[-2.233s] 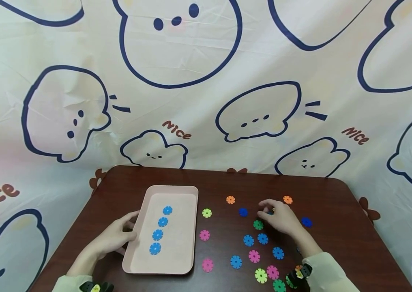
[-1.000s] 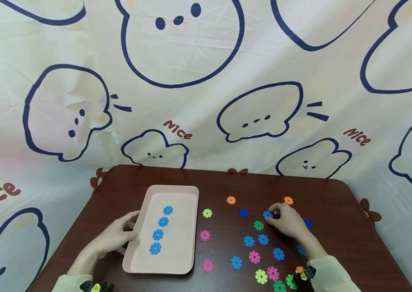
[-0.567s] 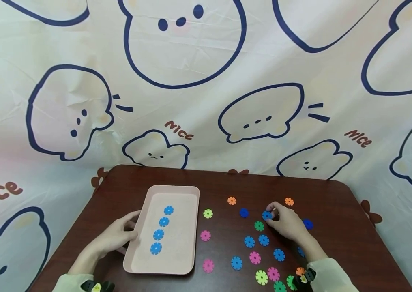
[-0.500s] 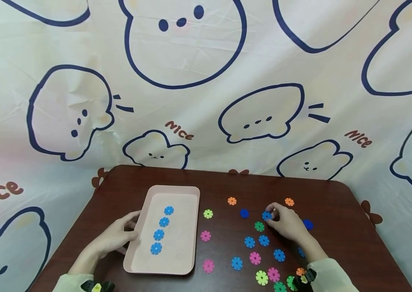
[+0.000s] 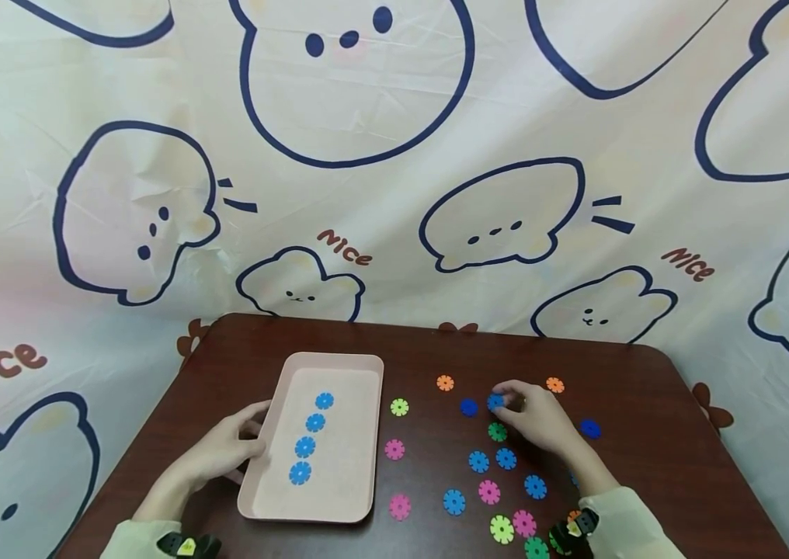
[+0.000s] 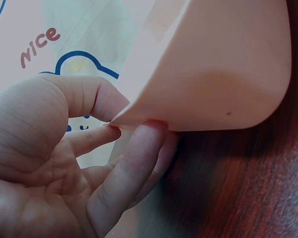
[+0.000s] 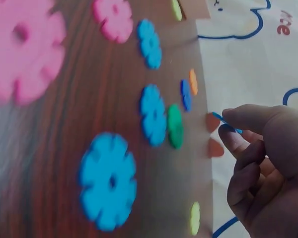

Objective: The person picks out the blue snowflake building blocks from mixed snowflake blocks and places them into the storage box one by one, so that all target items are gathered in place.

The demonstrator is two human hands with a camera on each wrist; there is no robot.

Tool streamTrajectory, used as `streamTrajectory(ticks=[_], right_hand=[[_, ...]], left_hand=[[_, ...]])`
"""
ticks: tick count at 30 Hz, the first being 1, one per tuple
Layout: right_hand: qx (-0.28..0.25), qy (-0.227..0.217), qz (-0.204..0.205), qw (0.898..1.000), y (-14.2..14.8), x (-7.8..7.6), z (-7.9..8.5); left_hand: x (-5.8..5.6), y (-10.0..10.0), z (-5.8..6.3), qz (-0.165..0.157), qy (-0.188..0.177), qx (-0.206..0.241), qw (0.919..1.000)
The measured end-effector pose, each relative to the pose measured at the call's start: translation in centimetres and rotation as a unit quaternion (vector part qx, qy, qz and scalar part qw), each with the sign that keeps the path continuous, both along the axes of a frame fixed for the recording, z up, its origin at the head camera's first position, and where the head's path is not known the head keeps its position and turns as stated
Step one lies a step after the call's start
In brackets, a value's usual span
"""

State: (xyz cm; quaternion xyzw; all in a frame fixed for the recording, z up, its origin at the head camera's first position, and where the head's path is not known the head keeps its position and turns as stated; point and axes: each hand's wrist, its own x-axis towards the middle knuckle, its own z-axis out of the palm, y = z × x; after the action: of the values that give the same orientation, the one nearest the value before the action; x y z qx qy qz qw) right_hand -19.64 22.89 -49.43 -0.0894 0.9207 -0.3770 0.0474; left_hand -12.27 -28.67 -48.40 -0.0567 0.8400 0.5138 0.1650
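On the head feed I have the right hand (image 5: pixel 540 415) toward the far right of the table (image 5: pixel 262 338), thumb and forefinger narrowed on a blue disc (image 5: pixel 495 401): small, flat, sky blue, notched all round like a flower. It sits just right of a dark blue disc (image 5: pixel 468 407) and beyond a green disc (image 5: pixel 497 432); how high it is over the wood I can't judge. The left hand (image 5: pixel 223 450) grips the left long side of a tray (image 5: pixel 349 435), thumb at the rim. The tray is shallow, smooth, pale pinkish beige, with rounded corners, and four blue discs (image 5: pixel 304 447) lie inside in a slanting row, well apart. More notched discs are scattered to its right, among them pink discs (image 5: pixel 394 449), lime discs (image 5: pixel 399 407) and orange discs (image 5: pixel 445 383). Behind the dark brown table I see a creased pale cloth (image 5: pixel 394 202) printed with navy animal outlines and the word "Nice".

My left wrist feed shows the left hand pinching the tray's rim, with a small dark speck (image 6: pixel 229 113) on the smooth outer wall. Reddish streaks of grain mark the table below.

On the right wrist feed the blue disc is nearly edge-on, a thin sliver between thumb and fingertip, the other fingers curled in. A pink disc (image 7: pixel 22 49) looms blurred in the corner, a hole through its middle; the table ends beyond, and the cloth takes over
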Motion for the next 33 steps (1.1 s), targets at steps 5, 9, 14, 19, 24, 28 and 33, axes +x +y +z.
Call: streamTrajectory(ticks=[5,9,14,19,24,28,33], right_hand=[[-0.022,0.010,0.017,1.000,-2.1,-0.3,0.7],[-0.034,0.022,0.038,0.998,-4.2,-0.5,1.3],[-0.050,0.025,0.061,0.997,-7.1,-0.8,2.0],[-0.077,0.013,0.089,0.993,-10.3,-1.2,2.3],[-0.100,0.000,0.122,0.987,-13.7,-1.8,2.2],[-0.107,0.007,0.135,0.985,-16.7,-2.4,2.0],[-0.118,0.005,0.132,0.984,-20.2,-3.0,1.4]], left_hand=[[0.0,-0.1,0.0,0.002,0.000,-0.002,1.0000],[0.1,-0.1,0.0,0.004,-0.003,-0.006,1.0000],[0.0,0.0,0.0,0.004,-0.003,-0.008,1.0000],[0.0,0.1,0.0,0.003,0.001,-0.001,1.0000],[0.1,0.1,-0.1,0.004,0.001,0.003,1.0000],[0.1,0.0,-0.1,0.006,0.007,0.002,1.0000],[0.1,0.0,-0.2,0.006,0.011,0.001,0.9999]])
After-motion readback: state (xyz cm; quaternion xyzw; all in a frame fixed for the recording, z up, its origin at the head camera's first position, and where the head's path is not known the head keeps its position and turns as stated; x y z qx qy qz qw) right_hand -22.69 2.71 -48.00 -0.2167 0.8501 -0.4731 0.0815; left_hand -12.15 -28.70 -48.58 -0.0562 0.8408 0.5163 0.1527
